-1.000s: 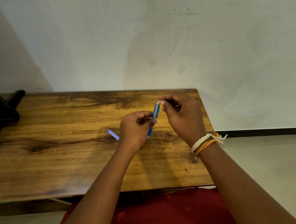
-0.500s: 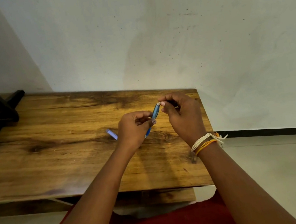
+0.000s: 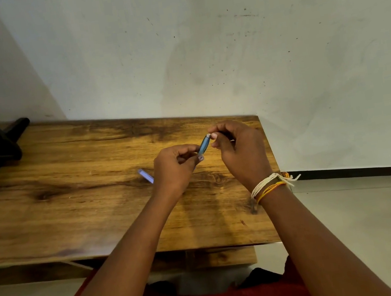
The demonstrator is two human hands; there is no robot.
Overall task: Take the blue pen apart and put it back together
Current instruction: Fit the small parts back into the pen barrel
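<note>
Blue pen (image 3: 203,144) held above table (image 3: 74,191); left hand (image 3: 176,169) grips barrel, right hand (image 3: 238,150) pinches white end; cap (image 3: 145,175) already off; likely mid-disassembly, reassembly pending.

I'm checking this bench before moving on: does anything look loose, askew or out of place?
One pale blue piece, likely a pen part, lies alone on the wooden table, left of the left hand. Both hands, the right hand included, hold the blue pen. Nothing looks spilled or damaged.
</note>
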